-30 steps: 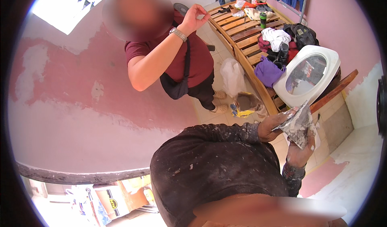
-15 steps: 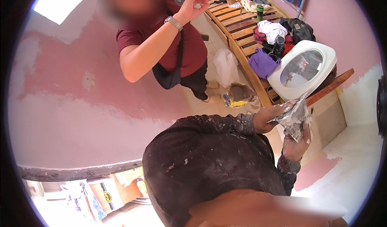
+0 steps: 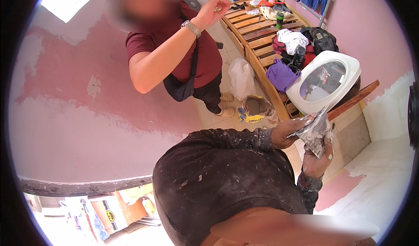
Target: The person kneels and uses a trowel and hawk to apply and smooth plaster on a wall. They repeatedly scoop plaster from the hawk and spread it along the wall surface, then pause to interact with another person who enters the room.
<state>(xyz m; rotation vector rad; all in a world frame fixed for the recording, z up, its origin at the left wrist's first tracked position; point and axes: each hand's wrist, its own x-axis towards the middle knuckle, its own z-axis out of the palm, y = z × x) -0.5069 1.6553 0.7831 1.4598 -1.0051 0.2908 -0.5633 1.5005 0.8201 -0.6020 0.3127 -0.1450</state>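
Note:
My left hand [image 3: 286, 131] is closed on one edge of a grey, putty-caked scraper blade [image 3: 315, 137], which looks triangular from here. Below it, my right hand [image 3: 317, 161] is wrapped around the lower part, with white putty on its fingers. A small dark piece sticks up beside the right fingers; whether it is a second tool's handle I cannot make out. Both dark sleeves [image 3: 257, 137] are spattered with white. Behind the blade lies a white-framed appliance door [image 3: 301, 98] with an oval window.
A slatted wooden bed frame [image 3: 251, 56] holds bags and clothes. Near its side sit an open sack [image 3: 257, 108] and a white plastic bag [image 3: 241, 78]. Another person [image 3: 205, 62] in a maroon shirt stands at left with one arm raised. Patchy pink wall [image 3: 87, 93] curves behind.
The whole view has shifted slightly, so the bed and door sit a little further left. My hands keep their hold on the scraper blade. The other person's raised hand moved slightly.

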